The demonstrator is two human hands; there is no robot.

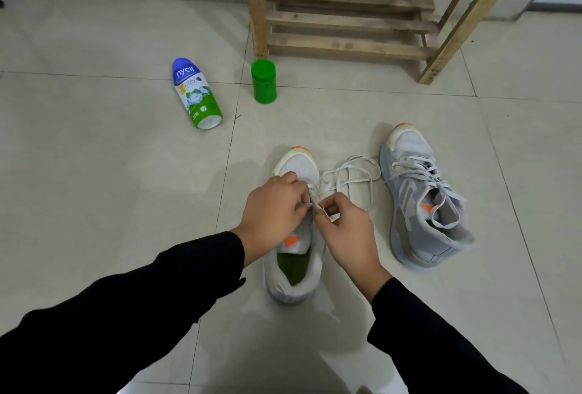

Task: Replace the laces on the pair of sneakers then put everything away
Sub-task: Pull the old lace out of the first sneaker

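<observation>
Floor (pixel 94 173) of pale tile carries every item recorded here.

Far left, a Nycil powder bottle (pixel 196 94) lies on its side, blue cap pointing away from me, base towards me. To its right a green lidded container (pixel 264 81) stands upright, just beside the near left leg of a wooden slatted rack (pixel 346 25), which stands against the wall.

Centre, directly in front of me, the first grey sneaker (pixel 294 267) stands on its sole, orange-tipped toe pointing away, green insole showing in the opening and an orange tab on the tongue. My left grip (pixel 271 211), black sleeve to the wrist, is curled over the sneaker's upper, fingertips pinching its eyelet edge. My right grip (pixel 349 233) meets it from the other side; thumb and forefinger are closed on the white lace (pixel 349 173) where it reaches that edge. The two grips are almost touching. The eyelets beneath them are hidden.

From the sneaker's forefoot the lace runs out to the right and lies in loose loops on the tile between the two shoes.

Right, the second grey sneaker (pixel 422 201) lies near, tilted onto its side, toe away from me, its own lace threaded but slack, ends draped across the open collar.
</observation>
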